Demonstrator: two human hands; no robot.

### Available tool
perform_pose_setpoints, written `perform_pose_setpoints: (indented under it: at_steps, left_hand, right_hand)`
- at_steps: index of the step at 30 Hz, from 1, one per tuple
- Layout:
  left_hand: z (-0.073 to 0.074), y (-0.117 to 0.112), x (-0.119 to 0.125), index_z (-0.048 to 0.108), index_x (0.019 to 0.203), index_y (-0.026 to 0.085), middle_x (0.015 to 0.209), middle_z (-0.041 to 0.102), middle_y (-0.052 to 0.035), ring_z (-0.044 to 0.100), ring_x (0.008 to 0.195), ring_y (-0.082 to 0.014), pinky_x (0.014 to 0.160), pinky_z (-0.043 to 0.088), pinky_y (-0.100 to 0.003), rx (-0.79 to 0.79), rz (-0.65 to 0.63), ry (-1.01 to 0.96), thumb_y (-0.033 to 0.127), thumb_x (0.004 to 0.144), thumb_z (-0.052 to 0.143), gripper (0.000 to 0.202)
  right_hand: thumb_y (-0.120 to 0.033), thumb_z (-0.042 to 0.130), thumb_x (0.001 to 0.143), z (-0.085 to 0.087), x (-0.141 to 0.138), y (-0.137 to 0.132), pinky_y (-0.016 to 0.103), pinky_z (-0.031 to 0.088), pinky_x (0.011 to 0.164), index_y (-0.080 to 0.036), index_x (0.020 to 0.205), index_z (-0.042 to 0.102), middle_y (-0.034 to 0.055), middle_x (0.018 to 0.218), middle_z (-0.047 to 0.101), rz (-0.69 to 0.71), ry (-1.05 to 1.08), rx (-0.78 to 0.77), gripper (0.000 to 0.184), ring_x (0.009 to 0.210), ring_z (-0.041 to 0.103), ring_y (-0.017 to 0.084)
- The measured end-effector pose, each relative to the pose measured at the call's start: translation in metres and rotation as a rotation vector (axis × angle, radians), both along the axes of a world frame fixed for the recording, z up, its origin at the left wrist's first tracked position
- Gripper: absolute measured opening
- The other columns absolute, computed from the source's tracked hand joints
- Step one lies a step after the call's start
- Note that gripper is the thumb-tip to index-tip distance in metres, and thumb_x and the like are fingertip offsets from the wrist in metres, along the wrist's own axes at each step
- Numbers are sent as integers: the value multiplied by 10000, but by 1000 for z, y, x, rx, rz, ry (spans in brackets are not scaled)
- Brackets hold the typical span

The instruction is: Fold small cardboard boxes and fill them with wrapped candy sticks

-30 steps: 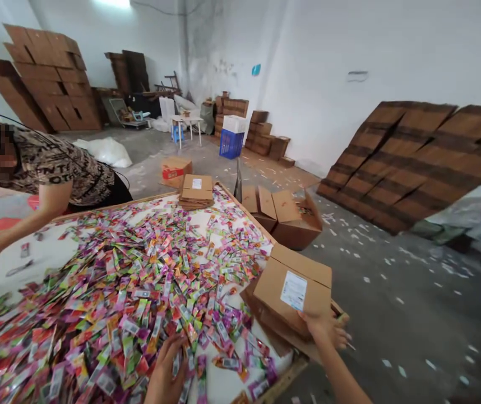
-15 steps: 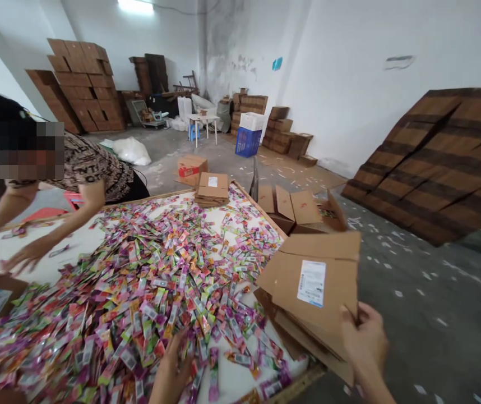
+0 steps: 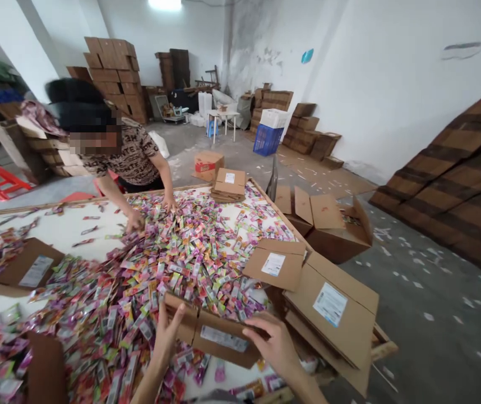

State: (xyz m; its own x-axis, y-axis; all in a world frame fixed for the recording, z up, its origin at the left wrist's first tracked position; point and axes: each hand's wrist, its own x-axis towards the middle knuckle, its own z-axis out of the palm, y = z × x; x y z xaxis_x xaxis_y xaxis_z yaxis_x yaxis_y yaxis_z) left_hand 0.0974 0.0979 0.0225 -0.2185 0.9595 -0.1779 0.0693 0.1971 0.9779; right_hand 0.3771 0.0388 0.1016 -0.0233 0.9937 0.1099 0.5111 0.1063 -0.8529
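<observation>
Your left hand (image 3: 167,318) and right hand (image 3: 272,338) grip opposite ends of a folded carton (image 3: 213,334) above the table (image 3: 61,230), left of the stacked cartons (image 3: 328,314). You're apparently opening it; squaring its walls likely calls for even pressure.

Brown carton (image 3: 215,349), white label (image 3: 223,338); pink, purple, green packets (image 3: 175,264); black-lettered tan shirt (image 3: 137,154); blue crate (image 3: 268,140).
</observation>
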Motion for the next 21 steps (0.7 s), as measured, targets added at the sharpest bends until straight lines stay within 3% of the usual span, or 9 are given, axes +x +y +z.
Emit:
perform_pose_setpoints:
  at_steps: [3,6,8,11,13,17,21]
  left_hand:
    - [-25,-22,-23,469,1370,194,1281,642,-153,493,1325,-398,1076,421,-510,-108,67,61,645,778,620,759]
    - [-43,-46,-39,518,1340,226,1299,645,-124,478,1346,-378,1096,402,-486,-94,-16,49,615,758,659,714]
    - [-48,-57,-49,529,1349,237,1347,624,-110,433,1385,-357,1135,356,-471,-81,-96,-1,589,752,679,710]
    - [-47,-67,-62,520,1385,210,1423,572,-123,351,1434,-360,1182,266,-484,-101,-184,-76,573,714,720,790]
    - [-43,-70,-63,533,1386,198,1445,555,-128,300,1452,-388,1199,215,-510,-115,-232,-100,593,652,748,862]
    - [-30,-69,-41,498,1428,207,1501,505,-103,247,1477,-378,1210,185,-514,-139,-315,-97,546,696,696,831]
    - [-9,-63,-16,412,1487,183,1557,433,-91,243,1485,-346,1215,172,-499,-120,-236,-65,401,786,576,753]
  right_hand:
    - [-447,609,841,-52,-17,-8,404,503,848,-258,787,770,78,851,754,77,57,-41,255,871,684,278]
    - [-550,515,863,-94,-24,-21,384,507,795,-245,744,745,81,821,752,147,112,-252,401,839,697,282]
    - [-616,516,840,-111,-23,-26,354,500,746,-229,790,750,81,834,758,227,78,-397,455,823,700,276]
    - [-701,455,847,-118,-15,-26,315,470,750,-206,841,748,84,872,760,323,-72,-465,575,843,687,254]
    - [-712,330,890,-116,-5,-21,323,454,769,-197,794,730,107,832,752,264,-198,-455,659,833,682,258]
    - [-641,187,931,-116,13,-16,356,457,783,-203,789,699,150,856,753,154,-298,-441,689,876,698,297]
    - [-619,137,935,-118,15,-24,363,478,745,-201,802,686,164,830,748,77,-320,-372,703,826,709,305]
